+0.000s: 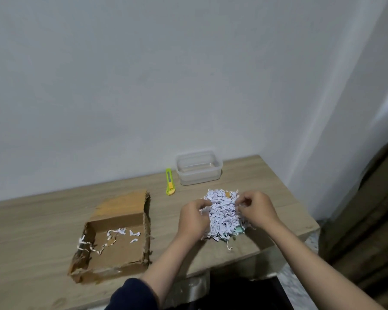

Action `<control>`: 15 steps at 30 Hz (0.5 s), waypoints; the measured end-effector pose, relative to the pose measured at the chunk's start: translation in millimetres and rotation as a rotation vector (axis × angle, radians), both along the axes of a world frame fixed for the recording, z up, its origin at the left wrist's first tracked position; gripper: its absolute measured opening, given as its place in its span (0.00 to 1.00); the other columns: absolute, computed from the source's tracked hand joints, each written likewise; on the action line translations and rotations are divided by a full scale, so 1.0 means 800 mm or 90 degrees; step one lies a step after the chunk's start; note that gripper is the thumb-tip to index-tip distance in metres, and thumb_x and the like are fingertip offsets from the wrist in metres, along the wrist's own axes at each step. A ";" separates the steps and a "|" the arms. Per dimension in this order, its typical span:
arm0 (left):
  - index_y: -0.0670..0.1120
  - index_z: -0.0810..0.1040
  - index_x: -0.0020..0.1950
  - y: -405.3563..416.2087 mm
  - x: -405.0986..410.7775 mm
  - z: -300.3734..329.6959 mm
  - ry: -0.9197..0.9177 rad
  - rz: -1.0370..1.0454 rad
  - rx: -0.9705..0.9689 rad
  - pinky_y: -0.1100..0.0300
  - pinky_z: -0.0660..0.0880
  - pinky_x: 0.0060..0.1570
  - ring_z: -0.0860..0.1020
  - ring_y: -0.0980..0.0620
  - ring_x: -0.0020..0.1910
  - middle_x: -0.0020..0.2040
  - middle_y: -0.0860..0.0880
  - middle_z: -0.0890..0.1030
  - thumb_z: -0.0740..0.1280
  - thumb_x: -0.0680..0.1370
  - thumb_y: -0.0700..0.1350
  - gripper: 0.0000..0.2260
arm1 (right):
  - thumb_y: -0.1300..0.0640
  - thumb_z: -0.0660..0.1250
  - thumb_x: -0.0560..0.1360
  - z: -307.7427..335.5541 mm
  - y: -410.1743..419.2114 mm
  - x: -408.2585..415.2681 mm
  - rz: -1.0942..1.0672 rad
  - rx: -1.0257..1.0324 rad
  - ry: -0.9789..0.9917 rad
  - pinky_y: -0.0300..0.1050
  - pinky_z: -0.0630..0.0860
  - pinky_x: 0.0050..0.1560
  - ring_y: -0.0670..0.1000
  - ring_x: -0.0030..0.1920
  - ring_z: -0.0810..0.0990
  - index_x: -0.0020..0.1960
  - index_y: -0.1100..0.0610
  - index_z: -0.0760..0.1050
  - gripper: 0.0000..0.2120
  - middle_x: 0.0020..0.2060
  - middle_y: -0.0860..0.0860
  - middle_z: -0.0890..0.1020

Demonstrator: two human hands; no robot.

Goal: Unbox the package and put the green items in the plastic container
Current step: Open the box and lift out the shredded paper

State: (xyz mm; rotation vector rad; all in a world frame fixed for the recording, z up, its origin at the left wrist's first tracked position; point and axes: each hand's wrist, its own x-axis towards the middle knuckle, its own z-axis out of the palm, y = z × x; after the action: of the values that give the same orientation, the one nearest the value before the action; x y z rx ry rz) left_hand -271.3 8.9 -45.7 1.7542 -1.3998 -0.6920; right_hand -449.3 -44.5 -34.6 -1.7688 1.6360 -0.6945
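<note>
The left hand (194, 218) and the right hand (257, 209) were both sunk into a heap of white shredded paper (223, 214), one on each side, fingers curled and pinched shut on the shreds. The heap lay on the wooden surface (43, 222) near its right front edge. At the heap's lower right edge a pale green item (239, 230) peeked out from under the paper, mostly buried, so its shape could not be told. Just behind the heap stood the clear plastic container (198, 167), close to the wall, with nothing green visible inside. Beside the container's left side lay a green and yellow utility knife (170, 181). To the left of the hands sat the opened cardboard box (114, 238), a few paper strips scattered on its floor.
</note>
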 end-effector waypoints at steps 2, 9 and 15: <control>0.45 0.82 0.52 0.002 -0.003 -0.003 -0.029 0.004 -0.045 0.67 0.68 0.48 0.78 0.53 0.52 0.52 0.48 0.83 0.66 0.73 0.36 0.10 | 0.64 0.72 0.68 -0.004 0.004 0.000 -0.003 -0.028 -0.007 0.46 0.80 0.38 0.46 0.31 0.80 0.36 0.53 0.81 0.06 0.31 0.47 0.83; 0.44 0.71 0.69 0.000 -0.024 -0.037 -0.158 -0.196 0.020 0.57 0.58 0.70 0.64 0.42 0.71 0.71 0.39 0.67 0.59 0.76 0.40 0.21 | 0.60 0.70 0.71 -0.037 0.002 0.000 0.141 -0.034 0.040 0.40 0.74 0.52 0.48 0.48 0.79 0.53 0.54 0.80 0.12 0.48 0.50 0.80; 0.56 0.58 0.75 0.015 -0.020 -0.078 -0.255 -0.151 0.104 0.38 0.51 0.73 0.51 0.48 0.77 0.78 0.52 0.52 0.51 0.80 0.45 0.23 | 0.56 0.69 0.72 -0.064 -0.004 -0.029 0.161 -0.021 0.083 0.37 0.67 0.50 0.45 0.46 0.73 0.54 0.53 0.80 0.11 0.51 0.52 0.78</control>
State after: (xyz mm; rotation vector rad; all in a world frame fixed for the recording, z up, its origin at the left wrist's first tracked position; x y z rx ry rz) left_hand -287.7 20.8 -108.5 1.9478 -1.8917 -0.6134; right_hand -472.2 -47.6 -85.6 -2.0381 1.4531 -0.5010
